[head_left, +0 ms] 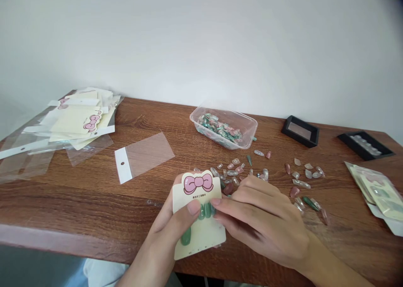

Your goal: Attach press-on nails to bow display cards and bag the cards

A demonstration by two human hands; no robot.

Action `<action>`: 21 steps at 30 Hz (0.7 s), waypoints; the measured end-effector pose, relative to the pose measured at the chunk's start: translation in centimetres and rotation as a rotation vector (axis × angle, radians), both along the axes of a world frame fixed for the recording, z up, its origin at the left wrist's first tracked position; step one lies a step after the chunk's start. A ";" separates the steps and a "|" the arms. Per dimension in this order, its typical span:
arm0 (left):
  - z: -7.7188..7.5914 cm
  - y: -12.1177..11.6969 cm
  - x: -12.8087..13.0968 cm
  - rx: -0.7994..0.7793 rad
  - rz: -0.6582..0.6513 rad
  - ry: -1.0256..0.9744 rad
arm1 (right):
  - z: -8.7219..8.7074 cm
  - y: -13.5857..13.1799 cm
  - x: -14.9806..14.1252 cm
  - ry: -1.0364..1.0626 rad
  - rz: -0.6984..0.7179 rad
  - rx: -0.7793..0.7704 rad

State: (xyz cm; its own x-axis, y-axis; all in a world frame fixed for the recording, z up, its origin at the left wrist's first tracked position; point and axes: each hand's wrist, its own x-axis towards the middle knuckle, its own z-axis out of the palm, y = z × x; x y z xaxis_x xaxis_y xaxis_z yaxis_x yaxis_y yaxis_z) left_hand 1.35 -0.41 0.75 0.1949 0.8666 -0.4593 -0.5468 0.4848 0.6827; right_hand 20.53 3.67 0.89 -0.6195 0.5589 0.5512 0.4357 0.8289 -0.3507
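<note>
My left hand (166, 241) holds a cream backing card (206, 238) printed with a pink bow, its thumb pressed on the card's face. Several green press-on nails (201, 212) sit on the card, and a longer one (185, 236) lies under my left thumb. My right hand (261, 224) comes in from the right, its fingertips resting on the card beside the nails. Its thumb is hidden. Just beyond my right fingers, loose press-on nails (233, 173) in pink, green and clear shades lie scattered on the wooden table (78, 194).
A clear plastic tub (252, 129) of mixed nails stands behind the loose ones. At the left lie stacked bow cards (75, 119) and a cellophane bag (143, 157). Two black boxes (299, 131) (365, 145) stand at the back right, beside bagged cards (378, 192).
</note>
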 end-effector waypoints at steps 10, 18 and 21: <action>0.2 0.1 0.1 0.004 0.010 0.028 | 0.0 -0.1 -0.2 0.000 0.000 0.002; 1.0 0.7 -0.2 -0.065 0.271 0.032 | 1.4 0.6 0.8 0.063 -0.095 -0.058; 1.3 1.3 -0.6 -0.012 0.453 0.116 | 1.0 1.1 1.0 0.029 -0.072 -0.091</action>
State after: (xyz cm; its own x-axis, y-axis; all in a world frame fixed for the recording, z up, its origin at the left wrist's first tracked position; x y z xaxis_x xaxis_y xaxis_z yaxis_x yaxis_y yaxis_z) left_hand 0.77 0.85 2.02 -0.2550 0.8470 -0.4664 -0.6252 0.2235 0.7478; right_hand 21.50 4.73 1.93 -0.5603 0.6502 0.5131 0.4817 0.7598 -0.4367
